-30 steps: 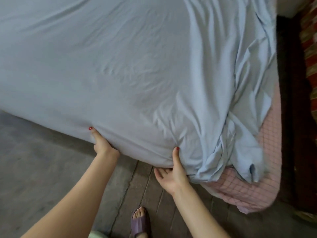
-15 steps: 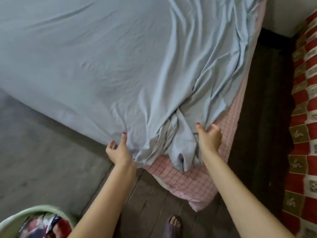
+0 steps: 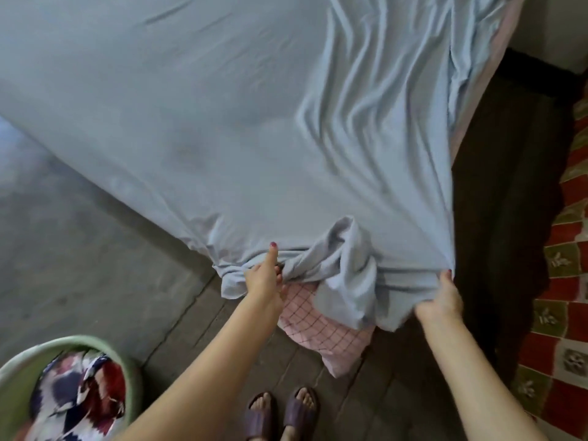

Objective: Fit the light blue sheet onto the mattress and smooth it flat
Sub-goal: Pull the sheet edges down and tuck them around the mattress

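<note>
The light blue sheet covers most of the mattress and is wrinkled toward the near right corner, where it bunches into a loose fold. The pink checked mattress corner sticks out bare below that fold. My left hand grips the sheet's hem left of the corner, thumb up on the fabric. My right hand grips the hem at the right side of the corner and holds it taut.
A green basket with patterned laundry stands at the lower left on the grey floor. My feet in purple slippers stand just before the corner. A dark gap and a red patterned cloth lie to the right.
Both hands moved right along the bed edge to the corner. The sheet has been pulled down over more of the pink mattress, and my right hand now holds the hem.
</note>
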